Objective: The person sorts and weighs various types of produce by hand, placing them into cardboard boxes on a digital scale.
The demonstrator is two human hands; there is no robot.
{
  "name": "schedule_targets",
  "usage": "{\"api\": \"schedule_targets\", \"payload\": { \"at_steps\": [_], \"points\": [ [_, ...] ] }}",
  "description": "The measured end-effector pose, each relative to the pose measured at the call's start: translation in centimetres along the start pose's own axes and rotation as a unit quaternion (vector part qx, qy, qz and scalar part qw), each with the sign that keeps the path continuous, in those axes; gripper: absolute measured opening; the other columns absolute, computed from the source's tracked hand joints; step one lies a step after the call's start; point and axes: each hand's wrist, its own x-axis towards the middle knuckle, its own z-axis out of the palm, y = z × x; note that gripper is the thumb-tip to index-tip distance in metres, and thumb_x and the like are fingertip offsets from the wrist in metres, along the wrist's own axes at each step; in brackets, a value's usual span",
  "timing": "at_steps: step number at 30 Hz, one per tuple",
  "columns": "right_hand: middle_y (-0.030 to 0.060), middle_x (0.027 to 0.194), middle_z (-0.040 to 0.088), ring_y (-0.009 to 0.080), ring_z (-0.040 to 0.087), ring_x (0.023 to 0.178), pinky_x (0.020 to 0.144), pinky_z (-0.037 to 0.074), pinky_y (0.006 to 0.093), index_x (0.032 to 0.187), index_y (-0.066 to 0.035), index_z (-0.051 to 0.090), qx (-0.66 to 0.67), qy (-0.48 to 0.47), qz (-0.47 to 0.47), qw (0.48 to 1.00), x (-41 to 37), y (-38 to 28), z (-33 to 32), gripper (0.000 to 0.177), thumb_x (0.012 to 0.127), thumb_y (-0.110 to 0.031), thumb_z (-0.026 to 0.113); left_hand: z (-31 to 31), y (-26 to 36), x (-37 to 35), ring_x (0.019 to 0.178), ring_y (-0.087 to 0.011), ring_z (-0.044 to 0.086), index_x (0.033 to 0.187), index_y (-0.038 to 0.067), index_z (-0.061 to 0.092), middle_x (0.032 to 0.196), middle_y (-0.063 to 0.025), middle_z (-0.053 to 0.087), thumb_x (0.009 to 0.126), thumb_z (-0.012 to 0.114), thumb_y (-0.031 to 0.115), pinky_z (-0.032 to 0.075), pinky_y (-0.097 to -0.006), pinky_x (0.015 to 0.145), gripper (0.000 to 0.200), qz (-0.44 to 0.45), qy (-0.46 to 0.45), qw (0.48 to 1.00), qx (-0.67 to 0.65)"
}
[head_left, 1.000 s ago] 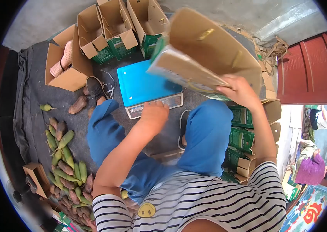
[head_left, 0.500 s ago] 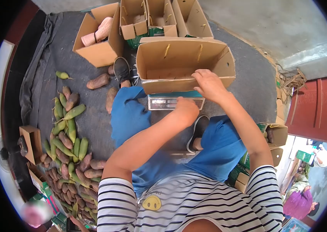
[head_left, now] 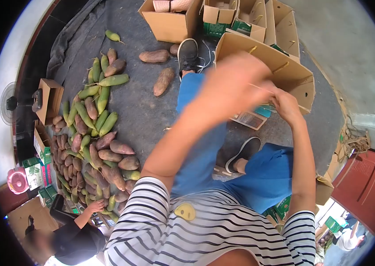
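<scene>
My left hand [head_left: 236, 80], smeared by motion, is in front of the open cardboard box [head_left: 300, 80], and its fingers cannot be made out. Just to its right, my right hand [head_left: 287, 106] has bent, closed fingers meeting the left hand's fingertips near the box's front edge. Whatever may be between them is hidden. The box has yellow cord inside its back wall, and the part I can see holds nothing. Under it sits a scale [head_left: 250, 119] with a teal top and a pale front panel, partly covered by my left arm.
Long green radishes [head_left: 103, 99] and reddish-brown ones [head_left: 112, 175] lie heaped on the dark floor sheet at left. Two brown ones [head_left: 164, 82] lie near my shoe [head_left: 188, 55]. Several open cartons [head_left: 285, 26] stand behind. A co-worker's hand [head_left: 95, 206] touches the heap.
My left hand has lifted off the scale panel and moved up to meet my right hand. My right hand has come off the box's rim. The view has swung left, bringing a co-worker into sight.
</scene>
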Motion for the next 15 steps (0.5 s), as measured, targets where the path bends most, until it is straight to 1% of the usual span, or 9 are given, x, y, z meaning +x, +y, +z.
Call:
{"api": "schedule_targets", "payload": {
  "at_steps": [1, 2, 3, 4, 6, 8, 11, 14, 15],
  "points": [
    [0.0175, 0.092, 0.061, 0.0365, 0.058, 0.092, 0.076, 0.044, 0.0451, 0.093, -0.003, 0.052, -0.011, -0.008, -0.002, 1.000, 0.2, 0.3, 0.1, 0.014, 0.084, -0.013, 0.058, -2.0, -1.7, -0.5, 0.084, -0.0260, 0.062, 0.099, 0.002, 0.063, 0.091, -0.0137, 0.062, 0.081, 0.065, 0.020, 0.049, -0.0341, 0.074, 0.026, -0.052, 0.080, 0.995, 0.030],
    [0.0174, 0.092, 0.061, 0.0367, 0.058, 0.092, 0.076, 0.044, 0.0451, 0.093, -0.003, 0.052, -0.022, -0.017, -0.004, 1.000, 0.4, 0.5, 0.3, 0.014, 0.084, -0.013, 0.058, -2.7, -5.2, -1.8, 0.087, -0.0227, 0.062, 0.101, 0.002, 0.062, 0.094, -0.0136, 0.063, 0.083, 0.063, 0.017, 0.049, -0.0315, 0.076, 0.023, -0.135, 0.142, 0.979, 0.062],
    [0.0170, 0.091, 0.061, 0.0364, 0.058, 0.092, 0.076, 0.044, 0.0451, 0.093, -0.002, 0.052, -0.025, -0.016, 0.000, 1.000, 0.5, 0.4, 0.3, 0.014, 0.085, -0.013, 0.058, -2.7, -10.3, -3.7, 0.090, -0.0206, 0.063, 0.101, 0.002, 0.062, 0.097, -0.0141, 0.064, 0.085, 0.062, 0.015, 0.049, -0.0310, 0.077, 0.021, -0.180, 0.193, 0.962, 0.075],
    [0.0170, 0.091, 0.061, 0.0364, 0.058, 0.091, 0.075, 0.044, 0.0452, 0.092, -0.002, 0.051, -0.023, -0.018, -0.002, 1.000, 0.6, 0.3, 0.2, 0.014, 0.085, -0.013, 0.058, -3.3, -15.1, -6.4, 0.096, -0.0260, 0.062, 0.103, 0.001, 0.061, 0.103, -0.0163, 0.063, 0.084, 0.063, 0.018, 0.048, -0.0334, 0.082, 0.026, -0.230, 0.150, 0.956, 0.101],
    [0.0169, 0.090, 0.061, 0.0363, 0.057, 0.091, 0.075, 0.044, 0.0453, 0.092, -0.002, 0.051, -0.021, -0.020, 0.000, 1.000, 0.8, 0.4, 0.1, 0.015, 0.085, -0.013, 0.058, -2.4, -24.2, -13.6, 0.103, -0.0316, 0.059, 0.108, 0.000, 0.059, 0.107, -0.0190, 0.062, 0.081, 0.064, 0.023, 0.046, -0.0375, 0.088, 0.036, -0.311, 0.081, 0.912, 0.253],
    [0.0168, 0.090, 0.060, 0.0363, 0.057, 0.090, 0.075, 0.044, 0.0451, 0.092, -0.002, 0.051, -0.024, -0.025, 0.000, 0.999, 1.0, 0.5, 0.2, 0.014, 0.085, -0.013, 0.058, -0.9, -30.2, -18.8, 0.113, -0.0346, 0.053, 0.119, 0.000, 0.054, 0.118, -0.0196, 0.057, 0.077, 0.066, 0.028, 0.043, -0.0398, 0.095, 0.052, -0.422, 0.047, 0.863, 0.275],
    [0.0168, 0.090, 0.060, 0.0364, 0.057, 0.089, 0.074, 0.044, 0.0449, 0.092, -0.002, 0.051, -0.027, -0.033, -0.002, 0.999, 1.2, 0.4, 0.2, 0.014, 0.085, -0.012, 0.057, 0.3, -33.5, -22.4, 0.123, -0.0313, 0.044, 0.133, 0.005, 0.040, 0.133, -0.0161, 0.046, 0.076, 0.068, 0.030, 0.041, -0.0399, 0.098, 0.068, -0.512, -0.051, 0.802, 0.303],
    [0.0165, 0.089, 0.060, 0.0364, 0.057, 0.089, 0.073, 0.044, 0.0446, 0.092, -0.003, 0.051, -0.037, -0.038, -0.001, 0.999, 1.3, 0.3, 0.2, 0.014, 0.085, -0.012, 0.058, 1.6, -35.7, -23.5, 0.129, -0.0279, 0.039, 0.141, 0.008, 0.029, 0.138, -0.0135, 0.041, 0.074, 0.071, 0.031, 0.040, -0.0425, 0.099, 0.082, -0.571, -0.081, 0.759, 0.304],
    [0.0164, 0.089, 0.060, 0.0363, 0.057, 0.089, 0.073, 0.044, 0.0444, 0.093, -0.003, 0.051, -0.042, -0.039, 0.001, 0.998, 1.2, 0.3, 0.2, 0.013, 0.084, -0.012, 0.058, 2.1, -36.3, -23.5, 0.128, -0.0284, 0.039, 0.141, 0.009, 0.027, 0.138, -0.0129, 0.041, 0.073, 0.073, 0.031, 0.040, -0.0433, 0.099, 0.086, -0.574, -0.073, 0.758, 0.302]
  ]
}}
